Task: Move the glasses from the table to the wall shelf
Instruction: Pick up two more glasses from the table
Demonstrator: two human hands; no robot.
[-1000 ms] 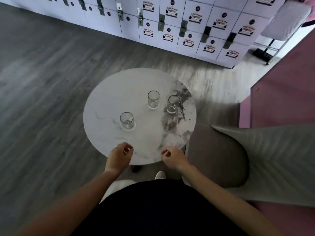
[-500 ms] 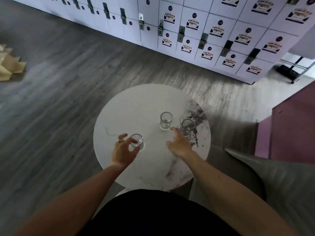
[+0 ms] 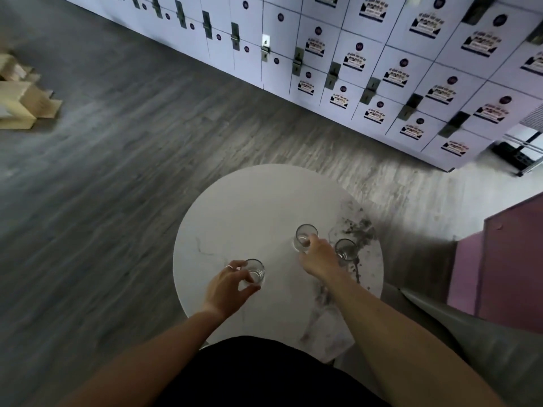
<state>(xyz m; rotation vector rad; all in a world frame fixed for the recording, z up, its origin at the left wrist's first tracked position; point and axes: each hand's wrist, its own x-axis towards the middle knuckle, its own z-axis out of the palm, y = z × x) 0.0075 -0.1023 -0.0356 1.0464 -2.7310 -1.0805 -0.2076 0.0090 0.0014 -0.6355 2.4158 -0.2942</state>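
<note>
The grey plank floor (image 3: 123, 177) filled most of what I saw, with the bank of white lockers (image 3: 382, 54) running along the far wall and some cardboard (image 3: 20, 104) lying off to my left. No wall shelf was in view, so I could not tell which way I would have to carry anything. The round marble table (image 3: 235, 207) stood right in front of me, a pink cabinet (image 3: 505, 259) just beyond its right side.

All three glasses were on the tabletop. A second before, both my hands had hung loosely curled at the near rim, holding nothing — now each had reached in and found a glass. My left hand (image 3: 227, 284) had curled round the near glass (image 3: 254, 273), thumb on the near side and fingers over the far one, closed enough that I judged it a real grip. My right hand (image 3: 318, 257) had its fingertips on the lower wall of the middle glass (image 3: 305, 236), a lighter, half-closed pinch that looked less settled. The third glass (image 3: 346, 248) stood untouched just beside my right wrist — easy to knock on the lift.

So the reach was over, two glasses were ready to rise, and one trip more would be needed.
</note>
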